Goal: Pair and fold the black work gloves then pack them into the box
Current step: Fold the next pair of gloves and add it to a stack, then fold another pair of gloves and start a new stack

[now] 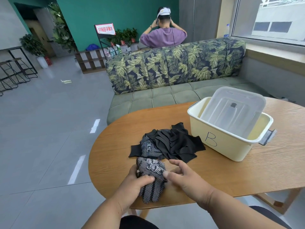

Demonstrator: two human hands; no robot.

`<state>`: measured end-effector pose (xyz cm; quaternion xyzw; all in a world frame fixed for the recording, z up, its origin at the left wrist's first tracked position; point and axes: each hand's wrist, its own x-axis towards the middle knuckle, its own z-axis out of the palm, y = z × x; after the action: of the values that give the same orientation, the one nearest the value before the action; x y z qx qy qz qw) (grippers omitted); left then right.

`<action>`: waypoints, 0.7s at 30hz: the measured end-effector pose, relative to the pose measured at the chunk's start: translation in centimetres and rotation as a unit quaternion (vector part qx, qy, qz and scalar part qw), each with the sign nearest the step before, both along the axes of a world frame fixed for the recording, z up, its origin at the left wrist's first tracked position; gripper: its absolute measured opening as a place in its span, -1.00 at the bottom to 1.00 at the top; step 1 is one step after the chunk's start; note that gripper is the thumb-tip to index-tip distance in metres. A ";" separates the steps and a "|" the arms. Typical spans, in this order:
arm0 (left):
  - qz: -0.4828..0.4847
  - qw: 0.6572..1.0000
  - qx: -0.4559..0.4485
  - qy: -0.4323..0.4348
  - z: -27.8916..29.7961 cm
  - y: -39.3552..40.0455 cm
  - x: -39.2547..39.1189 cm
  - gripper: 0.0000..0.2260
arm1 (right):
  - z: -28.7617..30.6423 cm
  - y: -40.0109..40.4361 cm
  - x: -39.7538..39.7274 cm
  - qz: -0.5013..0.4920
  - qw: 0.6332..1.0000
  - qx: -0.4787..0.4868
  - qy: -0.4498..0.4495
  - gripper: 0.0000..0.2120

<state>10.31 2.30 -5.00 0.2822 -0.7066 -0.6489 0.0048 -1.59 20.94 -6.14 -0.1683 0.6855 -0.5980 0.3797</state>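
Black dotted work glove pair (151, 177) at lower centre of frame, near edge of oval wooden bench (231, 171), pinched by left hand (137, 182) and right hand (184, 176), fingers curled on fabric. Beyond, loose heap of black gloves (166, 142). Further right, cream plastic box marked B (229, 129), clear plastic lid (234, 108) tilted inside.

gloves in hand (152, 177): black knit cloth, studded with pale grip dots, matt
glove pile (166, 142): thin black cloth, matt; some dotted like the held pair
box (219, 142): cream plastic, smooth, faint sheen
lid (234, 108): clear plastic, frosted, smooth
table (231, 171): wood-grain top, warm brown, satin
sofa (175, 70): cloth, leaf-print back, plain green tufted seat
floor (49, 129): grey tiles, glossy, reflecting light
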 end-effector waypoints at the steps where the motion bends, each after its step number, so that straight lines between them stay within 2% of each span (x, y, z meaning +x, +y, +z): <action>1: 0.023 1.000 0.013 -0.004 0.2 -0.7 0.2 -0.41 | -0.2 0.3 -0.2 -0.016 1.000 0.020 0.008 -0.41; 4: 0.118 0.987 0.106 0.005 0.8 -3.5 0.7 -0.65 | -1.3 1.5 -1.3 -0.053 0.998 0.041 -0.019 -0.64; 7: 0.194 0.971 0.138 -0.018 1.0 -7.0 1.5 -0.70 | -1.6 2.2 -2.4 -0.062 0.994 0.018 -0.086 -0.68; 13: 0.186 0.970 0.077 -0.135 0.5 -11.1 2.3 -0.56 | -1.3 1.9 -3.3 -0.060 0.995 0.052 -0.054 -0.80; 18: 0.149 0.978 0.047 -0.138 1.2 -10.9 1.5 -0.68 | -1.3 2.0 -3.2 -0.055 0.996 0.057 -0.041 -0.81; 21: 0.137 0.979 0.047 -0.147 1.4 -10.7 1.1 -0.68 | -1.4 2.0 -3.1 -0.053 0.996 0.062 -0.036 -0.82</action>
<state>11.44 -8.39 -3.65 0.4679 -0.6229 -0.6265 -0.0236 -4.72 22.94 -7.56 -0.0858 0.7153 -0.5791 0.3816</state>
